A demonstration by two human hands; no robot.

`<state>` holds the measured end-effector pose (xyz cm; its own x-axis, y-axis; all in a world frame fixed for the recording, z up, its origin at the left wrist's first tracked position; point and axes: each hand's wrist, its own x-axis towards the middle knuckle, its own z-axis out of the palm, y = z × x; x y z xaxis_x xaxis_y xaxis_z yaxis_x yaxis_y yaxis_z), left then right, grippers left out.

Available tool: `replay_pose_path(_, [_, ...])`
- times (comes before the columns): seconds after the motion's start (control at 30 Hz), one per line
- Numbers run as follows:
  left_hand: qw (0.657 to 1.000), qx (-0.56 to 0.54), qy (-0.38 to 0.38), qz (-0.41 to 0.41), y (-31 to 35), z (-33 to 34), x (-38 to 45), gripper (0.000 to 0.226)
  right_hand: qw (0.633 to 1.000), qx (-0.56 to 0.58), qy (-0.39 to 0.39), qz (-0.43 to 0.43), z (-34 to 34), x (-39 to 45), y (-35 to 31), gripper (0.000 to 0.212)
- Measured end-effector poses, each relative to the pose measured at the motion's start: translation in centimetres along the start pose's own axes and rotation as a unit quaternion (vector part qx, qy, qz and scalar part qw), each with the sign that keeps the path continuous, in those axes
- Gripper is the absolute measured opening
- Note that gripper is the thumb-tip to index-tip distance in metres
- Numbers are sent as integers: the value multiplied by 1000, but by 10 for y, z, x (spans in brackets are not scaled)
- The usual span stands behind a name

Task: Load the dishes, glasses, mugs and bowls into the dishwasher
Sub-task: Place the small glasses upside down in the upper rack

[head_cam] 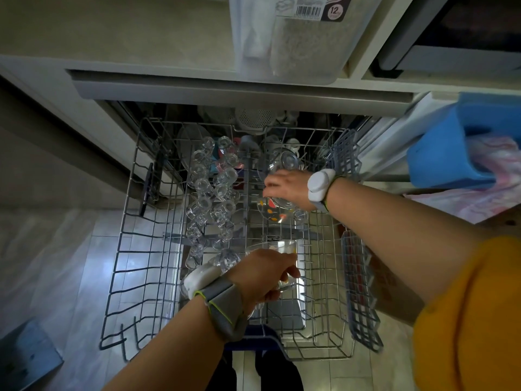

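The dishwasher's upper wire rack (146,266) is pulled out below me. Several clear glasses (214,193) stand upside down in two rows on its left half. My right hand (287,187) grips a clear glass with orange and red patterns (275,211) over the rack's middle right. Just behind it sits another clear glass (284,160). Nearer to me, my left hand (265,273) holds a second clear glass (284,249) above the rack's front middle. Both wrists wear grey bands with white sensor units.
A grey folding cup shelf (361,294) runs along the rack's right side. The lower basket with dishes (253,122) shows behind. A clear plastic bin (293,38) sits on the counter above. A blue container (451,148) with cloth stands at right. Tiled floor (70,263) lies left.
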<state>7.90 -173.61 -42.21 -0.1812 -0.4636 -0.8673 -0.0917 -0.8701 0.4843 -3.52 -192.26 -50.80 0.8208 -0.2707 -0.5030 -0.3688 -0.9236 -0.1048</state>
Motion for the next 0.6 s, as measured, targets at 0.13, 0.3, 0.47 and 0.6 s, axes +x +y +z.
replay_pose_path(0.13, [1000,-3,2,2,-2,-1,3,30,999,15,25,27,10,0,-5,65])
replay_pose_path(0.3, [1000,-2,-3,-2,-6,-3,6,30,998,14,42,42,13,4,-10,66])
replay_pose_path(0.47, [1000,-11,1,-1,-5,-2,9,30,998,-11,46,47,24,3,-8,67])
replay_pose_path(0.6, [1000,-8,17,6,-3,-1,9,31,993,57,37,97,26,-1,-17,74])
